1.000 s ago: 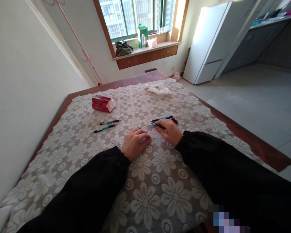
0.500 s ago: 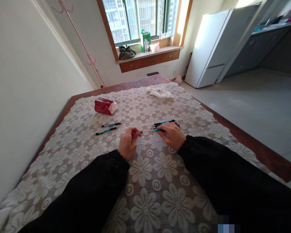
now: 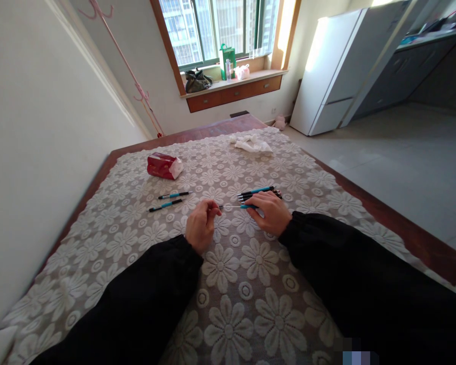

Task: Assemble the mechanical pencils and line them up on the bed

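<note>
At the middle of the lace-covered counter (image 3: 228, 304), the right hand (image 3: 272, 214) pinches the blue barrel of a pen (image 3: 238, 206), its thin tip pointing left. The left hand (image 3: 199, 226) meets that tip with fingertips pressed together; what they pinch is too small to tell. This two-handed hold appears to steady the pen for fine work at its tip. Just beyond the pen lies a bundle of pens (image 3: 260, 192). Left of the pen, two blue pens (image 3: 170, 199) lie parallel; farther off sit a red tissue pack (image 3: 162, 166) and crumpled tissue (image 3: 251, 144).
</note>
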Motion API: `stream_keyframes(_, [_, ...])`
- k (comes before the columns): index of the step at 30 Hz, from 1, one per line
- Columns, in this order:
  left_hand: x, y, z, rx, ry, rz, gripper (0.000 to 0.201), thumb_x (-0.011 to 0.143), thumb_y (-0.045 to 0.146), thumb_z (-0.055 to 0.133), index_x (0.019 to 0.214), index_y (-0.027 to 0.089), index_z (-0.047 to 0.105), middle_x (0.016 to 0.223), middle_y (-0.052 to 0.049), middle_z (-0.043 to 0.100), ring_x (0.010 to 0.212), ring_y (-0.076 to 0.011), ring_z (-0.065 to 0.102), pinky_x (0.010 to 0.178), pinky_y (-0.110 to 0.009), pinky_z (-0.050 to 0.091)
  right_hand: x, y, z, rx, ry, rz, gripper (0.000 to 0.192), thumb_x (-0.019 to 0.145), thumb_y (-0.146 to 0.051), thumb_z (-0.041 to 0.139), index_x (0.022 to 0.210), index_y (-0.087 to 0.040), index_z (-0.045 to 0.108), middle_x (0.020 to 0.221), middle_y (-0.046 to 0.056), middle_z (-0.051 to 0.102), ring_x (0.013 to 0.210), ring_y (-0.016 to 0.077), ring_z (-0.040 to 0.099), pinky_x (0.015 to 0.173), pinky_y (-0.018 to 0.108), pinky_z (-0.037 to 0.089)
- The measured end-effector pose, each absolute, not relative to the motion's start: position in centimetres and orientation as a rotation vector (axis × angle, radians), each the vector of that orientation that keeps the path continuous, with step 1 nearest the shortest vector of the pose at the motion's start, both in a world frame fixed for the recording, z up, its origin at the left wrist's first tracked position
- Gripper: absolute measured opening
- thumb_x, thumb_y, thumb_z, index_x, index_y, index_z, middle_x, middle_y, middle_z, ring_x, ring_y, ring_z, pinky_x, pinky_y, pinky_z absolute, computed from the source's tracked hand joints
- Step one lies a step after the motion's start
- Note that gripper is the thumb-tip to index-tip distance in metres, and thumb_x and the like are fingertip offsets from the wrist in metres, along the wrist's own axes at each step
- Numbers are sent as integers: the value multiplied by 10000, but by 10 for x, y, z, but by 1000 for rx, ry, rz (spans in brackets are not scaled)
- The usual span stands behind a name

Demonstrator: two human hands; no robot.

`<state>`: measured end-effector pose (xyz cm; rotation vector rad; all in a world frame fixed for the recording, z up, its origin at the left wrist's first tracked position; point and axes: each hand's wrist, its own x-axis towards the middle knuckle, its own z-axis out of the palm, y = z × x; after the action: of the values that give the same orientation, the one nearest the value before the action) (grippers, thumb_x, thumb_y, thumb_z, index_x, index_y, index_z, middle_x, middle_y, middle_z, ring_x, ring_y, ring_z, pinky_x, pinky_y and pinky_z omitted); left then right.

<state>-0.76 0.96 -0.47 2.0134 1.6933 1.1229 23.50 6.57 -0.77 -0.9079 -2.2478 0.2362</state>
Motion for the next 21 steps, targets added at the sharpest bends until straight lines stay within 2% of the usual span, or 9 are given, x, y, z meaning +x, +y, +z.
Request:
stream_keyframes(7, [-8,11,-4,1997,1728,1130,97,1021,287,476,974,243,549,858,-7,714,783,-202,669,729,-336,475,236,66,-7,-915,-2239,240,114,936,-238,609,928,-234,722,919,69,781,914,243,685,852,397,437])
stream_keyframes(14, [-7,11,-5,2068,1692,1115,56,1014,253,506,980,240,549,864,3,713,830,-198,675,783,-331,481,236,66,-7,-910,-2242,222,127,938,-237,602,915,-229,726,945,75,789,927,245,697,855,397,444])
stream_keyframes(21, [-8,10,-6,2017,1718,1117,61,1006,243,505,965,241,550,858,0,710,796,-193,670,742,-317,471,237,66,-7,-914,-2242,231,112,937,-227,607,930,-218,719,926,72,782,925,245,692,857,394,434])
